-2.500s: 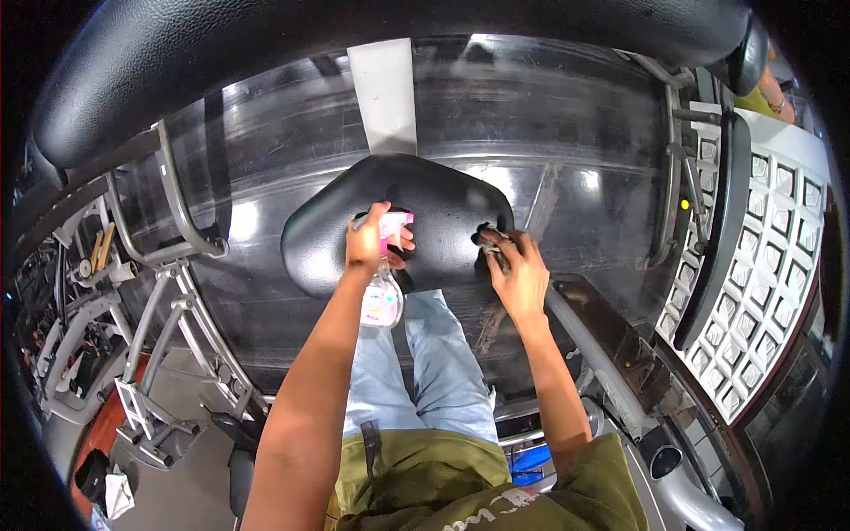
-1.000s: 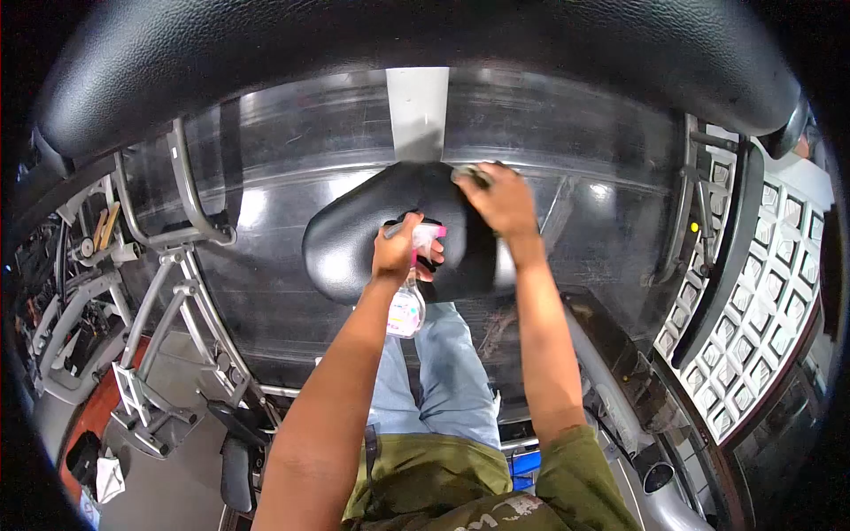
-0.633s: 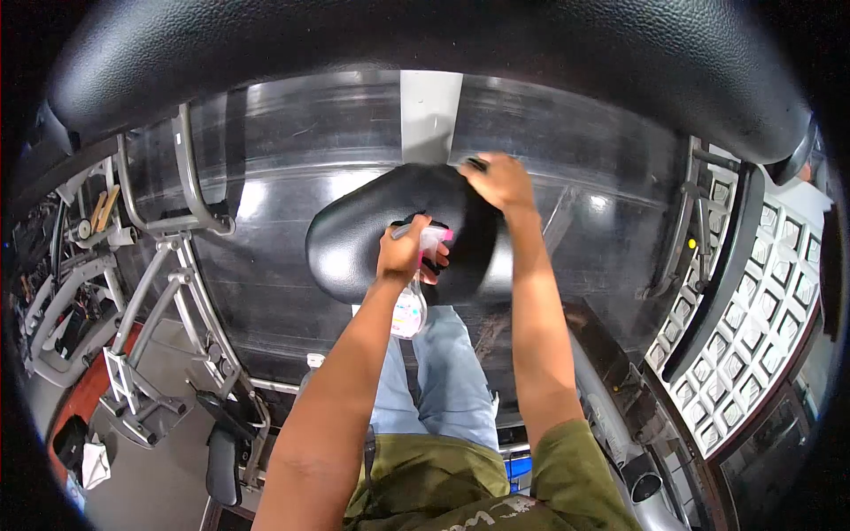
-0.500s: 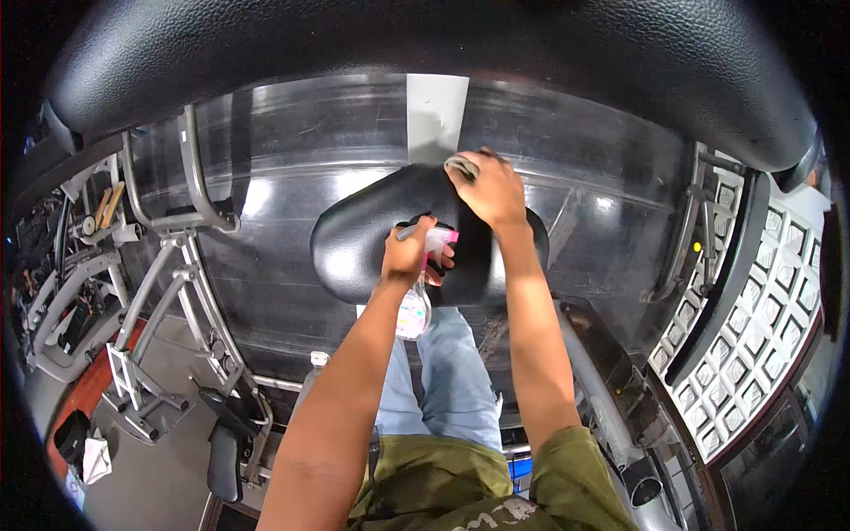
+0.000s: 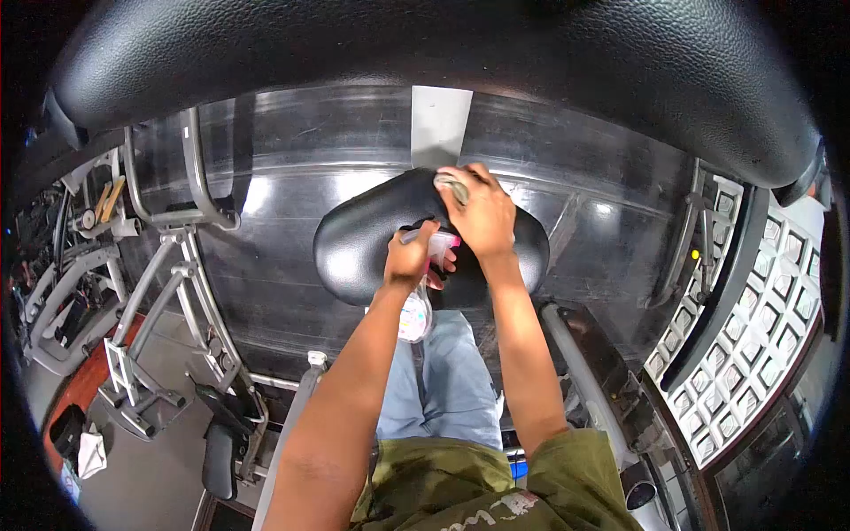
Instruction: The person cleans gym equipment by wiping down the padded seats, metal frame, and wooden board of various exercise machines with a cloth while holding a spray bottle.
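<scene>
My left hand [image 5: 413, 254] is wrapped round the neck of a clear spray bottle [image 5: 414, 317] with a white and pink trigger head. The bottle hangs over the near edge of a black padded seat [image 5: 354, 243]. My right hand [image 5: 482, 211] is closed round a bunched greyish cloth [image 5: 452, 188] at the far part of the same seat. Part of the cloth is hidden under my fingers.
A large black pad [image 5: 425, 44] spans the top of the view. Behind the seat stands a light grey post [image 5: 440, 124]. Grey tubular gym machines [image 5: 190, 274] are on the left; a white patterned block wall [image 5: 753, 327] is on the right.
My right hand has moved slightly nearer to me and to the left over the seat, with the cloth in it. My left hand and the spray bottle have barely moved.
</scene>
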Demonstrator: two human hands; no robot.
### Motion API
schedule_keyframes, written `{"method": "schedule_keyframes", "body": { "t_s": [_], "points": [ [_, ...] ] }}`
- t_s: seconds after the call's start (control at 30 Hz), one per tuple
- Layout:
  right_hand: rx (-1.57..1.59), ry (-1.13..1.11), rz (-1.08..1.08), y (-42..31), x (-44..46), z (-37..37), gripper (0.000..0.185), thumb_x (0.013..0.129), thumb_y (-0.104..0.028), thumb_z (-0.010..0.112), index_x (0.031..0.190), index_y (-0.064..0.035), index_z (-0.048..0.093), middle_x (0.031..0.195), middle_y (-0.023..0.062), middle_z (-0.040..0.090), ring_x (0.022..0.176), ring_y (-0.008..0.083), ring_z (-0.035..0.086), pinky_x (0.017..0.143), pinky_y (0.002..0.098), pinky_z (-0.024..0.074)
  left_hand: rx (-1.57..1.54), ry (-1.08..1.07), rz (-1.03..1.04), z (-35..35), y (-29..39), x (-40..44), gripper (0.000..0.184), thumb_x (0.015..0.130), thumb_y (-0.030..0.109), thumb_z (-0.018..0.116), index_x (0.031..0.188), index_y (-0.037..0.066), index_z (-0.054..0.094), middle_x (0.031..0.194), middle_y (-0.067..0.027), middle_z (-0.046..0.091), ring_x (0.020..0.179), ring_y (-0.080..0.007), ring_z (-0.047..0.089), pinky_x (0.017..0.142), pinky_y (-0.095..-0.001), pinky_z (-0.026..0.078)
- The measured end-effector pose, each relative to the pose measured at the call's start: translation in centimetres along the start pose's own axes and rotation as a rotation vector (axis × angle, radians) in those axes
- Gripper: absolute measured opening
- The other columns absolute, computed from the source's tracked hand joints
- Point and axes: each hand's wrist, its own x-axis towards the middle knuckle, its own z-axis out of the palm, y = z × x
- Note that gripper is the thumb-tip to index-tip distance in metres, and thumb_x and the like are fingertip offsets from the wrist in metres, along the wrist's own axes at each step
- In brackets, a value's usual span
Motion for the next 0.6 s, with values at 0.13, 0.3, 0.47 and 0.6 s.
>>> {"method": "schedule_keyframes", "body": {
  "t_s": [0.13, 0.3, 0.47, 0.6],
  "points": [
    [0.062, -0.066, -0.058, 0.0, -1.4, -1.5, 0.024, 0.083, -0.027, 0.073, 0.108, -0.0259, 0.073, 0.104, 0.0054, 0.067, 0.088, 0.0304, 0.068, 0.073, 0.0392, 0.0553, 0.014, 0.0, 0.026, 0.0, 0.1, -0.3, 0.046, 0.089, 0.039, 0.061, 0.087, -0.006, 0.067, 0.072, -0.0164, 0.07, 0.057, -0.0259, 0.069, 0.037, -0.0402, 0.052],
    [-0.041, 0.054, 0.126, 3.6, -6.1, -5.4, 0.026, 0.081, -0.026, 0.077, 0.108, -0.0258, 0.074, 0.101, 0.0085, 0.069, 0.085, 0.032, 0.07, 0.073, 0.0399, 0.0563, 0.016, -0.042, 0.007, 0.1, -0.1, -0.1, 0.046, 0.089, 0.041, 0.06, 0.091, -0.004, 0.069, 0.073, -0.0148, 0.07, 0.058, -0.0255, 0.069, 0.039, -0.0403, 0.053],
    [-0.152, 0.134, 0.116, 3.3, -4.2, -4.3, 0.021, 0.085, -0.024, 0.072, 0.105, -0.018, 0.073, 0.099, 0.0102, 0.069, 0.085, 0.0349, 0.069, 0.072, 0.0415, 0.0558, 0.038, -0.052, 0.023, 0.4, 0.0, 0.0, 0.047, 0.089, 0.043, 0.058, 0.093, -0.002, 0.071, 0.075, -0.0141, 0.071, 0.06, -0.0246, 0.07, 0.042, -0.0408, 0.055],
    [-0.156, -0.077, -0.018, -0.7, 0.7, -1.3, 0.021, 0.089, -0.031, 0.066, 0.106, -0.0207, 0.071, 0.106, 0.0089, 0.066, 0.089, 0.0341, 0.069, 0.076, 0.0425, 0.0555, 0.039, -0.018, 0.009, 0.6, 0.3, -0.1, 0.047, 0.09, 0.039, 0.06, 0.093, -0.007, 0.066, 0.075, -0.0145, 0.071, 0.057, -0.0234, 0.069, 0.039, -0.0371, 0.055]
  ]
}}
